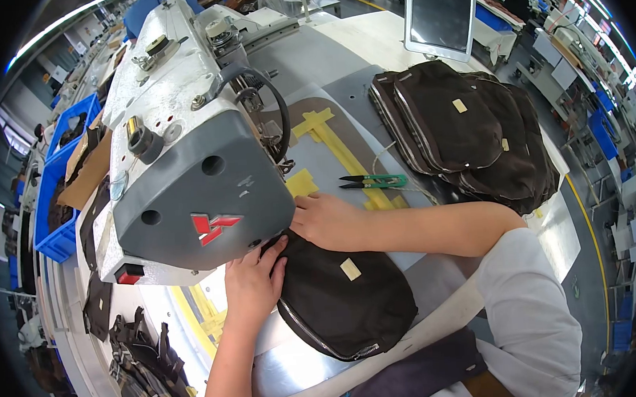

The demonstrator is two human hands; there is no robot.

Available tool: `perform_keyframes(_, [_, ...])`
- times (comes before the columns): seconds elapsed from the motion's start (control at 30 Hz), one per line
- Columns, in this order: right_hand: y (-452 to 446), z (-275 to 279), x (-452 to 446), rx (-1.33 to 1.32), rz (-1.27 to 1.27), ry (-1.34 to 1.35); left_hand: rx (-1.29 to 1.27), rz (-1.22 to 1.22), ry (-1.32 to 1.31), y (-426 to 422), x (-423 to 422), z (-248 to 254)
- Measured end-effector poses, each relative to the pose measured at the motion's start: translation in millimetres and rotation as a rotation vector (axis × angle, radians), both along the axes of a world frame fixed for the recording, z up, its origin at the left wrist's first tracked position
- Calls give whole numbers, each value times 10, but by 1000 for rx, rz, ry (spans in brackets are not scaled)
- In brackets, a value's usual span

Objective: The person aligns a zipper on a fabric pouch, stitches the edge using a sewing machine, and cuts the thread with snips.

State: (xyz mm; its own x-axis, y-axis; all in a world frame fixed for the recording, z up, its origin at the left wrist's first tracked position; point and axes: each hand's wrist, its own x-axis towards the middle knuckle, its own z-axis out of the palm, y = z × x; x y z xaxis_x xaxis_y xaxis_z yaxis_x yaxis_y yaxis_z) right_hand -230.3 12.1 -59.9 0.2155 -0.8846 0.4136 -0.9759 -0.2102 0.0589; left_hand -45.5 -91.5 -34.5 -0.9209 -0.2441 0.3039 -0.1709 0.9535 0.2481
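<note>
A dark fabric bag piece point(338, 292) with a silver zipper along its lower left edge and a small pale patch lies under the head of a sewing machine point(208, 183). My left hand point(254, 282) holds its upper left edge, thumb and fingers close together on the cloth. At its upper edge, my right hand point(328, 223) is closed on the cloth, its fingertips partly hidden by the machine head. That head also hides the needle area. Green-handled thread snips point(379, 181) rest beyond my right hand, pointing left.
Stacked dark bag pieces point(466, 124) with zippers lie at the right of the table. Behind them stands a tablet point(439, 13). Yellow tape point(341, 153) marks the work surface. Blue bins point(53, 207) and plaid cloth point(150, 372) are on the left. Other people work farther back.
</note>
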Motion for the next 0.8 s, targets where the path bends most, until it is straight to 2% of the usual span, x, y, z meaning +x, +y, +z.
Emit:
perform_keyframes(0.2, [23,-30,17,-115,-96,-106,22,-13,18,14,2,-37])
perform_keyframes(0.4, [392,-40,104,-55,-237,-338,96,-96,42,273,24,-16])
perform_keyframes(0.5, [701,7,301,10,-100,-494,516,23,51,421,142,29])
perform_keyframes(0.53, [804,38,388,33,-72,-573,817,201,33,513,184,113])
perform_keyframes(0.63, [1086,164,646,70,21,-675,1010,160,-324,511,312,156])
perform_keyframes(0.67, [1163,244,703,140,70,-661,1167,68,-342,525,357,139])
perform_keyframes(0.77, [1218,321,617,197,6,-650,1164,-60,-289,508,419,89])
perform_keyframes(0.8, [1189,270,468,26,-92,-566,1187,-68,-243,500,434,37])
